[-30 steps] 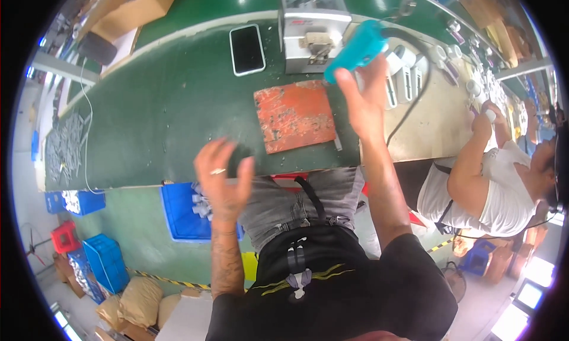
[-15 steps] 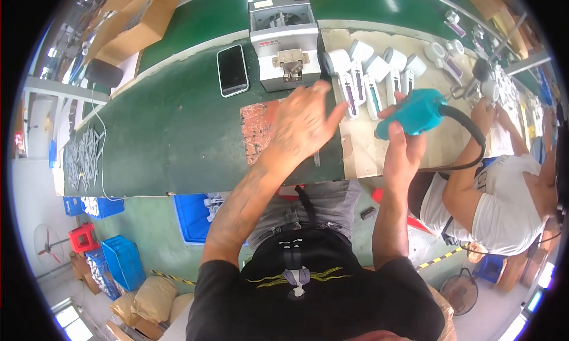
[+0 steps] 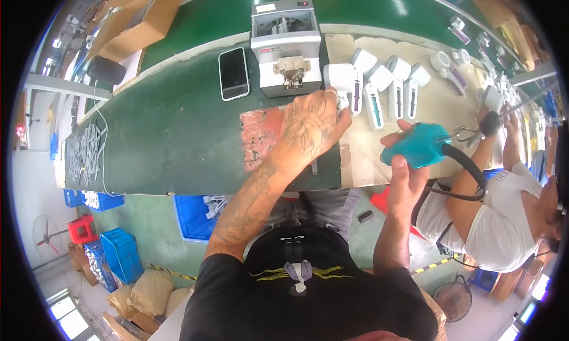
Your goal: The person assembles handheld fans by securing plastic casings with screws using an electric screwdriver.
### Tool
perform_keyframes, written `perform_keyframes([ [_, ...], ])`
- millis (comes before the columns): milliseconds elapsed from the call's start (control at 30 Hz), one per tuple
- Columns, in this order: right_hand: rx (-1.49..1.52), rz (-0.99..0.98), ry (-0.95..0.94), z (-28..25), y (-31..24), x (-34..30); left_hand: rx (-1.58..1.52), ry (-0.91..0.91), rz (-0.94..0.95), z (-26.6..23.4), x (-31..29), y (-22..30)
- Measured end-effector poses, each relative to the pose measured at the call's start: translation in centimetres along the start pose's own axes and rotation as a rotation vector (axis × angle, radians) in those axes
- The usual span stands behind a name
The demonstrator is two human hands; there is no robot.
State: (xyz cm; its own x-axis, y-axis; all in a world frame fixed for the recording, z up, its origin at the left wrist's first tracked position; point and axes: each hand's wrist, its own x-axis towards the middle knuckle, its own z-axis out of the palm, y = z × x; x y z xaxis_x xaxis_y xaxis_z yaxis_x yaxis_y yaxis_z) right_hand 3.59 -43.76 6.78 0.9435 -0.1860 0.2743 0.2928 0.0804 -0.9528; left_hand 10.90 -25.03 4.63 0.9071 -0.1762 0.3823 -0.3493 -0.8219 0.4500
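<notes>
My left hand (image 3: 314, 118) is closed on the leftmost white device (image 3: 339, 75), its fingers around the slotted handle, which they mostly hide. That device has a rounded head and lies at the end of a row of similar white devices (image 3: 394, 80), some with purple or teal strips in their handles. In my right hand (image 3: 409, 175) is a teal corded electric screwdriver (image 3: 416, 146), held above the bench edge with the thumb and fingers around its body. A thick black cord (image 3: 471, 166) curves from its right end; its working tip cannot be made out.
A grey machine (image 3: 285, 47) stands behind my left hand, beside a phone (image 3: 234, 74). A worn red mat (image 3: 259, 136) lies on the green bench (image 3: 178, 127). Grey slender parts (image 3: 86, 151) are piled at far left. At right, a co-worker in a white shirt (image 3: 504, 216) sits close by.
My left hand has moved slightly right and closed on the leftmost white device. My right hand has shifted a little right and down with the electric screwdriver.
</notes>
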Motion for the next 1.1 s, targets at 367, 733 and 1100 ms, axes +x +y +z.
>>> perform_keyframes([
  [367, -0.025, 0.034, -0.099, 2.0, 0.3, 0.5, -0.137, -0.078, 0.131, -3.8, -5.2, -4.7],
  [733, 0.321, -0.042, -0.177, 10.2, 0.3, 6.5, -0.279, -0.109, 0.154, -4.2, -3.8, -8.9],
  [1100, -0.016, -0.282, -0.26, 18.1, 3.8, 12.2, -0.232, -0.021, 0.202, -4.0, -5.6, -9.1],
])
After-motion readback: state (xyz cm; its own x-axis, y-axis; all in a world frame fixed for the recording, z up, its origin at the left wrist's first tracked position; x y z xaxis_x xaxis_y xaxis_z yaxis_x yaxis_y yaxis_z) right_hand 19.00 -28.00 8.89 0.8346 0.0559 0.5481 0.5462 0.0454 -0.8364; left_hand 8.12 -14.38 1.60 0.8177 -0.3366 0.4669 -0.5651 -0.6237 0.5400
